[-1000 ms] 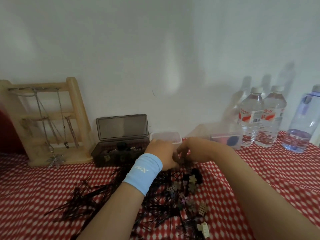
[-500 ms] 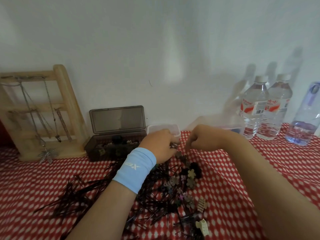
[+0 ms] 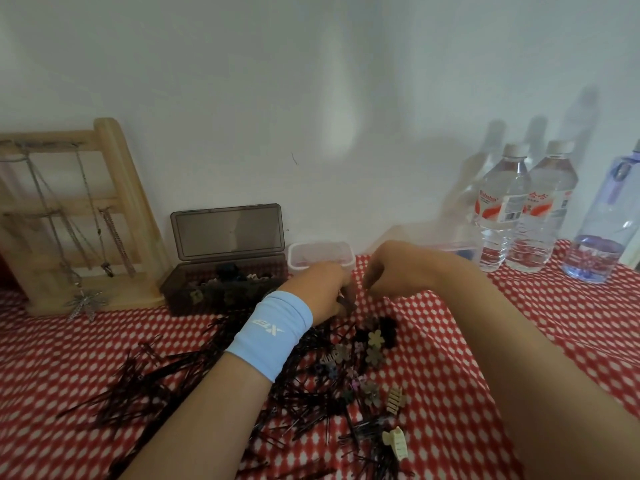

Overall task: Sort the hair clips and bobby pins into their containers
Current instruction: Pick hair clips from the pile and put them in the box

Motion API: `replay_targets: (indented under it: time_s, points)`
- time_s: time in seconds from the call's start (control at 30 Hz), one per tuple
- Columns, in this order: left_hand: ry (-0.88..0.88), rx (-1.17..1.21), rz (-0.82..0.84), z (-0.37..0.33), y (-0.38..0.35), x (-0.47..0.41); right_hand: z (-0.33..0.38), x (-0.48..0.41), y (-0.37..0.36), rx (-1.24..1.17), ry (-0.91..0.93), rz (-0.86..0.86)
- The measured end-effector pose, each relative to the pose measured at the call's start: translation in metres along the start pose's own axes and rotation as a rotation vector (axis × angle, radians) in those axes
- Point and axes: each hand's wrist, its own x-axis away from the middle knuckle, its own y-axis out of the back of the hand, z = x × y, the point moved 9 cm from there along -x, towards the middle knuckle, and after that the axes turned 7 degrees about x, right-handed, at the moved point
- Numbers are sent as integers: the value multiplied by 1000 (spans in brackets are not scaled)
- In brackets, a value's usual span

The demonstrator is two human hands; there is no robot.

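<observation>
Left hand (image 3: 325,289), blue wristband (image 3: 273,336): knuckles up, fingers curled, narrow pinch on few dark strands from bobby pins (image 3: 166,379) heap. Right hand (image 3: 391,271): just beside, curled downward; contents hidden, cannot tell.

Bobby pins sprawled under forearms on red dotted cloth (image 3: 554,341); hair clips (image 3: 375,341), flower and claw shapes, mixed in at right. Dark box (image 3: 194,292), lid up, clips inside; small clear tub (image 3: 320,249) just beside, behind hands.

Wooden necklace stand (image 3: 114,188) left, water bottles (image 3: 502,209) right, white wall (image 3: 311,81).
</observation>
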Motion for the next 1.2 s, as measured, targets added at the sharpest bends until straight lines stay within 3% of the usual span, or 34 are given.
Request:
replay_targets:
  time_s: [0.17, 0.3, 0.43, 0.53, 0.7, 0.83, 1.03, 1.2]
  points:
    - [-13, -7, -19, -4, 5, 4, 8, -1, -7, 21, 15, 68]
    - [-45, 60, -136, -4, 38, 8, 4, -4, -23, 126, -4, 140]
    - [-8, 108, -157, 16, 58, 13, 11, -5, -31, 113, 77, 175]
    - [56, 130, -196, 49, 74, 20, 21, -1, -22, 63, 141, 103]
    - [121, 236, -353, 97, 110, 43, 47, 2, 9, -146, 172, -170]
    - [190, 274, -444, 135, 124, 59, 94, -14, 22, -130, 270, -272]
    - [263, 350, -428, 167, 120, 71, 154, -60, 27, -80, 325, -340]
    - [295, 385, -518, 189, 118, 79, 170, -84, 13, -65, 298, -271]
